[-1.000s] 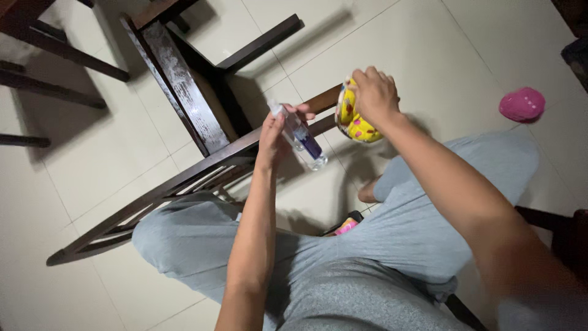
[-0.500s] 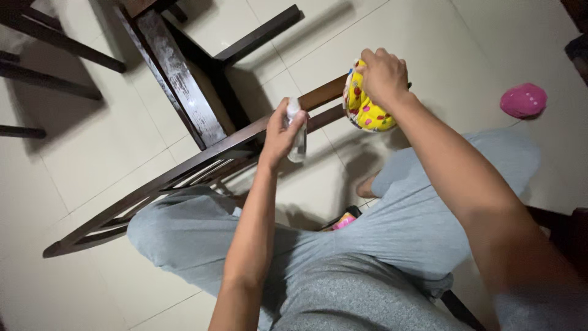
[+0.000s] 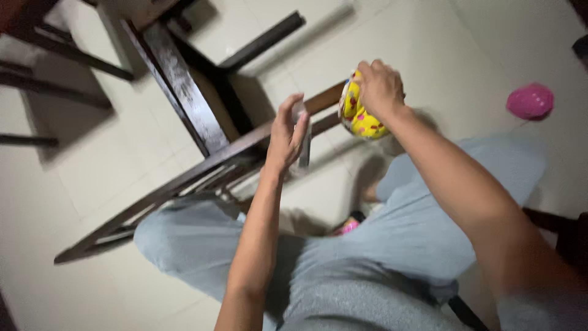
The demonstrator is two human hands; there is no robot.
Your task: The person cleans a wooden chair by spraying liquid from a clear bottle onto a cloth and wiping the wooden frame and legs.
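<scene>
My left hand point(image 3: 286, 136) grips a small clear spray bottle point(image 3: 303, 138), held upright above a dark wooden chair point(image 3: 184, 98) that lies tipped on the tiled floor. To its right, my right hand point(image 3: 378, 86) clutches a yellow cloth with red and pink spots point(image 3: 356, 117), bunched against the chair's wooden rail. The two hands are about a hand's width apart. The picture is blurred by motion.
My legs in grey trousers point(image 3: 380, 257) fill the lower half. A pink round object point(image 3: 530, 101) lies on the tiles at the right. Dark furniture legs point(image 3: 55, 55) stand at the upper left. A small pink and yellow item point(image 3: 346, 228) peeks out between my legs.
The left hand has turned the bottle from tilted, nozzle up-left, to upright and moved it closer to the cloth. The right hand with the cloth stays at the chair rail.
</scene>
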